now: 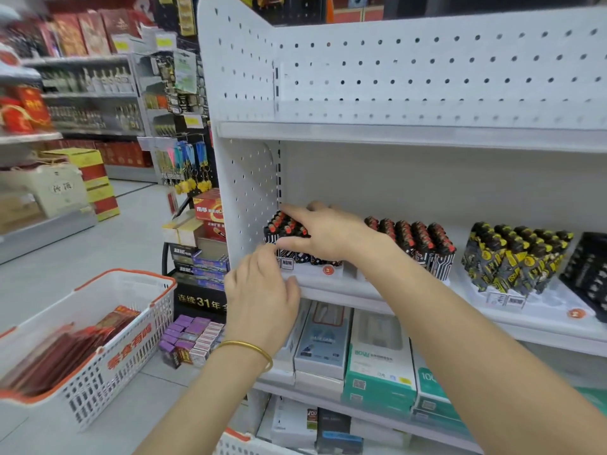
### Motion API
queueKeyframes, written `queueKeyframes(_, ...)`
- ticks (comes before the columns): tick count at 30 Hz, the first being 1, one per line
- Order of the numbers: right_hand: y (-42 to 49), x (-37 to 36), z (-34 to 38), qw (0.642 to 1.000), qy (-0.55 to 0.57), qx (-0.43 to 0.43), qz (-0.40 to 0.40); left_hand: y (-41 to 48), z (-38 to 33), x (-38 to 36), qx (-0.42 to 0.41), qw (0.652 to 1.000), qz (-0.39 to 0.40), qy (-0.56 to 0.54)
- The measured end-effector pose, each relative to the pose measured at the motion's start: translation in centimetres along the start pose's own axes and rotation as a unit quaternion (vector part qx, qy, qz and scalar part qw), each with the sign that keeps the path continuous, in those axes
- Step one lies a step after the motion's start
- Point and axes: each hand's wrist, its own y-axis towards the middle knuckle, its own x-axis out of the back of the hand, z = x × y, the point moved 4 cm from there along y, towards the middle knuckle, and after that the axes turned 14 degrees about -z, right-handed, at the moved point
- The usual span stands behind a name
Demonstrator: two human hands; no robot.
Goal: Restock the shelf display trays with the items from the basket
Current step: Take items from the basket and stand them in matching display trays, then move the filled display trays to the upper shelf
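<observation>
Two bare forearms reach up from the bottom edge toward the shelf (361, 295). The left hand (262, 290), with a gold bangle (249, 348) on its wrist, sits at the front left corner of the end tray (308, 274). Its fingers are loosely curled, and I cannot tell whether they hold anything. The right hand (325, 233) lies over the lighters (285, 226) in that tray, with its fingers straight toward the back corner and its thumb along the front. It hides most of the rows. A tag (286, 263) on the tray front reads "NBM".

Further right stand a second batch of red-capped lighters (414, 244), then yellow-and-black ones (512, 254). A dark tray (588, 267) is cut off by the frame.

The basket (124, 280) is low on the left, well apart from the tray. It is white with an orange rim and is printed "零食有鸣" in red. The red packets (65, 349) inside are too blurred to read.

Past the shelf end, a black stand (200, 302) reads "连续31年" and a red box (210, 208) reads "南孚". On the tier below, a green box (430, 376) shows only "100".
</observation>
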Motion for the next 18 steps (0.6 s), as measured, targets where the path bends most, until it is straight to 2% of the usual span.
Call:
queueKeyframes(9,0.0,-0.1,0.2,0.998,-0.005,0.018,-0.059,0.3,0.3,0.2,0.068,0.994,0.013,-0.087)
queueKeyframes(18,-2.1,3.8,1.7,0.990,-0.027,0.036,-0.136,0.7,0.2,2.0,0.058,0.979,-0.063,-0.184)
